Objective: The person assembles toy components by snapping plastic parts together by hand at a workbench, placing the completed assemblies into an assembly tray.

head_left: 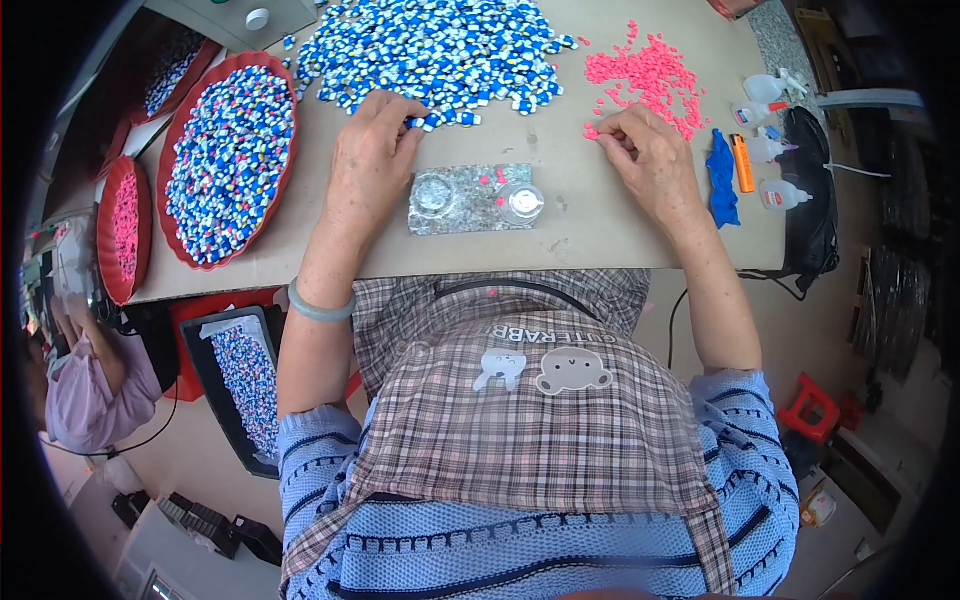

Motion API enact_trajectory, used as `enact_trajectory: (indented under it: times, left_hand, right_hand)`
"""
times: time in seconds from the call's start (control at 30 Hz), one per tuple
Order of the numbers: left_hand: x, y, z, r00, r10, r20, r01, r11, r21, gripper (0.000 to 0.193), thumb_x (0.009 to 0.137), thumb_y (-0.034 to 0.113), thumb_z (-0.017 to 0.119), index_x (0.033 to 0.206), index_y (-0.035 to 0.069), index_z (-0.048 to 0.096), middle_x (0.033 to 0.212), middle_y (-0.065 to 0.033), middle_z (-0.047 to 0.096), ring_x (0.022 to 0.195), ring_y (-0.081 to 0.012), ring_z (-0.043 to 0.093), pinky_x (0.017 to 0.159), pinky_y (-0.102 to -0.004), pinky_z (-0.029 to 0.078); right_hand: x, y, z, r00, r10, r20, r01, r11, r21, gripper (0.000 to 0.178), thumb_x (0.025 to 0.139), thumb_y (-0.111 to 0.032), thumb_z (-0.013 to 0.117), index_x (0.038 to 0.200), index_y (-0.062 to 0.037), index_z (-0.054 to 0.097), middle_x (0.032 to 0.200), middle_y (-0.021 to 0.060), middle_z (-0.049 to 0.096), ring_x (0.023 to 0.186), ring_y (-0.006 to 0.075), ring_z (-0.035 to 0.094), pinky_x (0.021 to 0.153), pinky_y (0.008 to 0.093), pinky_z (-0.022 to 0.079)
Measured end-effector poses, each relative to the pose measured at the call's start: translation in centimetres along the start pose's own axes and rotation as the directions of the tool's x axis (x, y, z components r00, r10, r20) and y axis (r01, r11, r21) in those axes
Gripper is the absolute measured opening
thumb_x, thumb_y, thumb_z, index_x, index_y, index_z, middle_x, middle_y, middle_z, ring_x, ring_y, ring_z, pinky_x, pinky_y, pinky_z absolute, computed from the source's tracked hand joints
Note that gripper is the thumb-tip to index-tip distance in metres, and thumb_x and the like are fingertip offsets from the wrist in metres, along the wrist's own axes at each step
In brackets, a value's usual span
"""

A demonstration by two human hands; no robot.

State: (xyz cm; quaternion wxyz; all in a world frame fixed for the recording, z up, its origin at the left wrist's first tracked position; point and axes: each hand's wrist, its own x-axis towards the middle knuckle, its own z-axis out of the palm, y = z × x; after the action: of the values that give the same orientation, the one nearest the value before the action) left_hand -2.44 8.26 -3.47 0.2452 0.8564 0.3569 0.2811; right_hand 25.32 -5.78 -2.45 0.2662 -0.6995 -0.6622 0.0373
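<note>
**Mis-pick risk**

Left hand (375, 150) is curled at blue pieces (430, 50), right hand (648, 155) at pink bits (650, 80), both on desk (620, 232); can't tell if either grips. Crowding could cause double picks; small size, drops.

Table (570, 245): plain beige top, grey speckled strip (778, 45) along its right side
Floor (197, 450): pale, a dark cable (135, 447) trailing at left
Stool (795, 418): red, low, at right
Light: bright over the tabletop, dimmer rightward
</note>
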Motion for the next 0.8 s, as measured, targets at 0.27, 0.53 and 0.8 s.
enact_trajectory:
  times: [0.27, 0.53, 0.8]
  left_hand:
    - [-1.4, 0.1, -1.1, 0.935, -0.296, 0.194, 0.337, 0.58, -0.742, 0.021, 0.089, 0.003, 0.066, 0.11, -0.001, 0.067, 0.098, -0.0059, 0.068, 0.085, -0.0132, 0.066, 0.077, -0.0236, 0.054]
    - [-2.0, 1.9, -2.2, 0.897, -0.282, 0.339, 0.414, 0.272, -0.869, 0.028, 0.093, 0.009, 0.063, 0.119, -0.001, 0.064, 0.103, -0.0097, 0.069, 0.089, -0.0164, 0.069, 0.079, -0.0262, 0.055]
    - [-2.5, 2.7, -1.9, 0.898, -0.217, 0.382, 0.425, 0.204, -0.882, 0.028, 0.094, 0.008, 0.061, 0.12, -0.003, 0.063, 0.105, -0.0125, 0.069, 0.092, -0.0185, 0.068, 0.079, -0.0271, 0.055]
  right_hand:
    - [0.0, -0.2, -0.8, 0.997, 0.077, 0.014, -0.078, 0.987, 0.138, 0.007, 0.081, 0.0, 0.064, 0.087, 0.0, 0.061, 0.077, 0.0072, 0.062, 0.067, 0.0162, 0.064, 0.062, 0.0295, 0.053]
    - [-0.2, -0.5, -1.3, 0.915, 0.313, 0.256, -0.401, 0.614, 0.68, 0.002, 0.089, -0.003, 0.063, 0.09, -0.0012, 0.064, 0.083, -0.0009, 0.063, 0.075, 0.0052, 0.057, 0.067, 0.021, 0.049]
    - [-0.7, -2.1, -0.9, 0.887, 0.202, 0.415, -0.461, 0.337, 0.821, 0.012, 0.09, -0.005, 0.066, 0.1, 0.0002, 0.069, 0.087, 0.0026, 0.066, 0.074, 0.0078, 0.06, 0.066, 0.022, 0.049]
